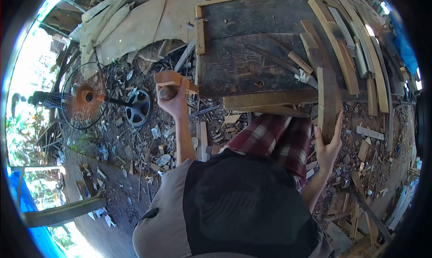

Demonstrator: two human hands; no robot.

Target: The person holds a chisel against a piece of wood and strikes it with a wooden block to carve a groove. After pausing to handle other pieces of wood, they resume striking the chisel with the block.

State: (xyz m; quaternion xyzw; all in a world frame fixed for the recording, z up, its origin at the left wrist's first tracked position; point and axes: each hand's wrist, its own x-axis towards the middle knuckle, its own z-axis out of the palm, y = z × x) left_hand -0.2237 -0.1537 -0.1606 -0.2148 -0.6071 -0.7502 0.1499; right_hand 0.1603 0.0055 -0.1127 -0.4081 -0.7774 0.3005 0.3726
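My left hand (pixel 174 99) is raised at the bench's left front corner, fingers wrapped around a mallet-like wooden tool (pixel 167 79). That tool has a blocky reddish-brown part and a round end facing me. My right hand (pixel 330 148) grips the near end of a thick curved wooden piece (pixel 327 98), thumb on one side and fingers on the other. From there the piece slants away over the front edge of the dark workbench (pixel 243 24). Another curved wooden piece (pixel 310 49) lies at its far end, with a crumpled white scrap (pixel 306 78) close by.
Long boards (pixel 337 42) and strips lie along the bench's right side. A narrow dark bar (pixel 272 58) rests on the top. To my left stands a fan (pixel 89 96) with a round base (pixel 138 107). Wood offcuts (pixel 231 119) litter the ground around my legs.
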